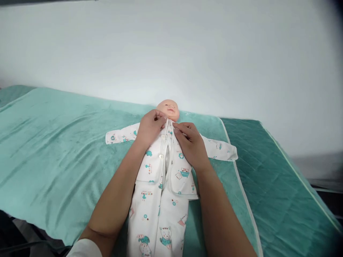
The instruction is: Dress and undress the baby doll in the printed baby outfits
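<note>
A baby doll [170,108] lies on its back, dressed in a white printed jacket [150,167] and matching trousers [150,217]. The jacket's front edges hang apart below the chest, with a button showing on the left edge. At the neckline my left hand [152,126] pinches the left front edge of the jacket. Opposite it, my right hand [191,142] has its fingers closed on the right front edge near the collar. Both sleeves stretch out sideways, and the doll's hands are not visible.
Under the doll lies a light green blanket [66,142] with wrinkles on the left. A darker green quilted cover [278,185] extends to the right. Behind the bed rises a white wall [171,50]. Dark fabric [16,235] shows at the lower left.
</note>
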{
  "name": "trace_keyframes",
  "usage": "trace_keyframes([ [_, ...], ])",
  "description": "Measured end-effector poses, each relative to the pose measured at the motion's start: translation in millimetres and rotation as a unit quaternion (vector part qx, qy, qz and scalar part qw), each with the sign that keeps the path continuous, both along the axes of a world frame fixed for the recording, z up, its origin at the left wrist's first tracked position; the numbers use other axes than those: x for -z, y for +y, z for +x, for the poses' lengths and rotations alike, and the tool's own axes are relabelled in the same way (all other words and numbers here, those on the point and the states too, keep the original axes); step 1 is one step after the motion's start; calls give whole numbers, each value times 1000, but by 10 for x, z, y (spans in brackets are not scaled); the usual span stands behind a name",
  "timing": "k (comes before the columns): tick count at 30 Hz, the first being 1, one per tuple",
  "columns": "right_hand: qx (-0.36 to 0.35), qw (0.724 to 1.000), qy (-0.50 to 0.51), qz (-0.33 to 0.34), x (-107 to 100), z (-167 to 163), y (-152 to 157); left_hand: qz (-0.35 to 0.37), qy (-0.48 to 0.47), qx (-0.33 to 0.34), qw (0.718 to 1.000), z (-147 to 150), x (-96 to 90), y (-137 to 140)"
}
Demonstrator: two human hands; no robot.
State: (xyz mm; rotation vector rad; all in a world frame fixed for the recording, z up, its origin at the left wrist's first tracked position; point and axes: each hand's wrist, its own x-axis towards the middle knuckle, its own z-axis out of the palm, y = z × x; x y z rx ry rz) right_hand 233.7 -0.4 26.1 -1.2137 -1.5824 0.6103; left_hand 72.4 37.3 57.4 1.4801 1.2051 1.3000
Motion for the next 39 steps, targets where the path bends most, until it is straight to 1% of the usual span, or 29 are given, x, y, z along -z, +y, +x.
trace_keyframes([
  [4, -16, 999, 42, -9, -83, -60, 95, 8, 50, 17, 999, -6, 4, 1],
  [7, -20, 998, 56, -15, -121, -101, 160, 8, 63, 23, 998, -19, 9, 7],
  [12, -19, 998, 55, -30, -96, -108, 162, -1, 69, 22, 997, -21, 18, 18],
  [16, -19, 997, 58, -44, -89, -102, 133, 6, 73, 23, 997, -11, 18, 17],
  [24, -25, 997, 52, -53, -99, -101, 123, 14, 131, -24, 991, 35, -62, -69],
  [28, -20, 997, 47, -63, -111, -100, 119, 14, 167, -54, 984, 25, -68, -79],
  [32, -18, 996, 56, -68, -114, -94, 120, 2, 171, -36, 985, -14, -52, -72],
  [36, -17, 996, 61, -70, -102, -86, 123, -13, 184, -40, 982, -29, -57, -83],
  [39, -24, 996, 60, -63, -98, -83, 121, -22, 169, -32, 985, -27, -65, -87],
])
